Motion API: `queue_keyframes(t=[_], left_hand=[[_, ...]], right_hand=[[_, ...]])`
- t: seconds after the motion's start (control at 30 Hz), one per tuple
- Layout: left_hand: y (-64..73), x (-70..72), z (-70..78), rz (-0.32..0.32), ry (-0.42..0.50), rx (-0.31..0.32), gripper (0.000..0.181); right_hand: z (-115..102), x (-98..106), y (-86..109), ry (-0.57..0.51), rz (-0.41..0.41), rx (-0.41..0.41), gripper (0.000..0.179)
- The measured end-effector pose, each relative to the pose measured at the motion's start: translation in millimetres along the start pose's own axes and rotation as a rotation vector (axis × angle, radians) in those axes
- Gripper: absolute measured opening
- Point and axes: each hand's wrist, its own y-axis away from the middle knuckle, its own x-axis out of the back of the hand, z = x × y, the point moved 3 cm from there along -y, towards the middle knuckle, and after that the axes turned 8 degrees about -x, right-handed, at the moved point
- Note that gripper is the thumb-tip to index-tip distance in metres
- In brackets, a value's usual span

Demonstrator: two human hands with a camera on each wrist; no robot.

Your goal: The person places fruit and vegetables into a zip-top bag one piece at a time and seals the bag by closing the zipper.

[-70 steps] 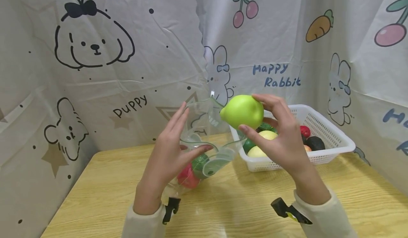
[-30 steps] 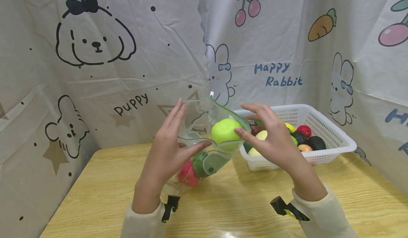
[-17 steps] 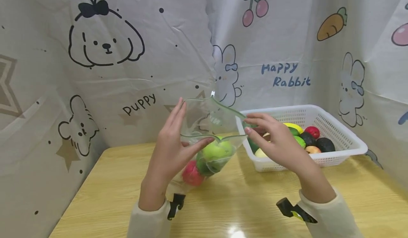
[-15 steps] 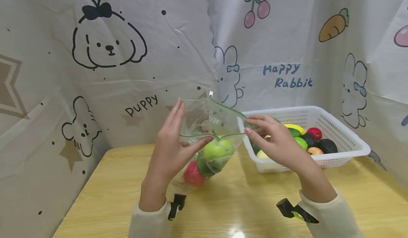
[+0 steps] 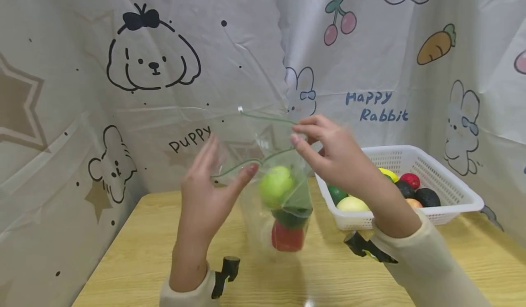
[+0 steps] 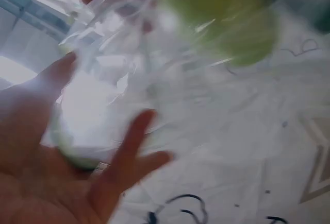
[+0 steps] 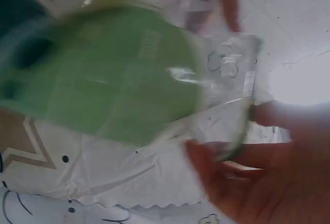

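A clear zip bag (image 5: 256,215) with a green zip edge and a white slider hangs between the hands, its mouth parted. Inside are a light green fruit (image 5: 276,187) on top, a dark green item (image 5: 292,217) below it and a red item (image 5: 287,236) at the bottom. My right hand (image 5: 334,154) pinches the right side of the bag's rim between thumb and fingers. At the left side of the mouth, my left hand (image 5: 209,197) has its fingers extended, the thumb against the front rim. Both wrist views are blurred; the left wrist view shows spread fingers against the plastic.
A white plastic basket (image 5: 460,202) holding several fruits and vegetables stands at the right, behind my right forearm. The wooden table (image 5: 148,234) backs onto printed cloth (image 5: 255,33) on the rear and sides.
The light green fruit left my right hand and dropped into the bag. My right hand then took the rim and rose, turning the bag more upright; the red item swung right. The head view shifted slightly.
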Motion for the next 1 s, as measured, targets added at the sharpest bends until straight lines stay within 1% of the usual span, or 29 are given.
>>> queue_keyframes(t=[0.07,0.1,0.13,0.17,0.2,0.23,0.27,0.33,0.37,0.4,0.43,0.47,0.5,0.6,0.63,0.7,0.77,0.83,0.9,1.0], left_hand=[[-2.1,-6.1,-7.6,-0.131,-0.03,0.077,0.097],[-2.2,-8.8,-10.8,-0.189,-0.038,0.101,0.099],[-2.0,-10.7,-12.9,-0.225,-0.043,0.111,0.1],[-2.1,-11.6,-14.1,-0.228,-0.038,0.11,0.1],[-1.9,-11.4,-13.9,-0.205,-0.033,0.1,0.101],[-1.4,-10.0,-12.8,-0.161,-0.023,0.084,0.101],[-0.9,-8.3,-10.8,-0.102,-0.005,0.064,0.101],[-0.3,-4.4,-5.9,0.039,0.033,0.018,0.098],[-0.2,-2.8,-3.8,0.103,0.052,-0.009,0.097],[0.0,-1.6,-2.1,0.148,0.066,-0.033,0.096],[-0.1,-1.0,-1.0,0.173,0.068,-0.055,0.095],[-0.5,-1.0,-0.4,0.18,0.059,-0.07,0.095],[-1.0,-1.2,-0.3,0.172,0.036,-0.081,0.095],[-2.7,-5.6,-1.3,0.121,-0.051,-0.107,0.095],[-3.0,-6.7,-0.9,0.119,-0.078,-0.124,0.095],[-3.3,-7.2,1.1,0.148,-0.099,-0.163,0.094],[-2.3,-7.9,4.1,0.187,-0.104,-0.217,0.093],[-1.5,-8.8,6.9,0.196,-0.106,-0.261,0.092],[-1.3,-11.0,8.2,0.155,-0.109,-0.265,0.091],[-1.8,-17.3,5.9,0.023,-0.086,-0.203,0.09]], right_hand=[[3.7,-4.8,-1.8,0.047,-0.071,-0.043,0.039],[6.3,-7.1,-2.5,0.062,-0.102,-0.066,0.04],[8.0,-8.3,-2.5,0.061,-0.118,-0.082,0.041],[9.3,-8.4,-2.3,0.053,-0.114,-0.091,0.041],[9.8,-7.3,-1.8,0.034,-0.09,-0.089,0.041],[9.5,-5.3,-0.8,0.009,-0.055,-0.086,0.041],[8.3,-2.9,0.2,-0.026,-0.013,-0.073,0.04],[4.9,1.4,2.3,-0.09,0.085,-0.027,0.039],[3.8,3.1,3.1,-0.107,0.127,-0.006,0.038],[3.2,4.0,4.0,-0.114,0.156,0.015,0.038],[3.7,3.9,5.0,-0.11,0.167,0.025,0.037],[5.1,2.9,5.7,-0.095,0.163,0.026,0.037],[7.4,1.6,6.6,-0.067,0.147,0.019,0.037],[20.7,-2.7,10.5,0.015,0.06,-0.046,0.038],[24.7,-3.8,12.3,0.027,0.037,-0.066,0.038],[31.3,-4.4,15.8,0.027,0.016,-0.09,0.038],[37.4,-4.1,20.0,0.005,0.015,-0.095,0.037],[42.0,-3.2,24.2,-0.017,0.014,-0.09,0.037],[47.1,-3.1,28.3,-0.026,0.008,-0.087,0.038],[57.7,-4.5,33.6,-0.013,0.003,-0.097,0.041]])
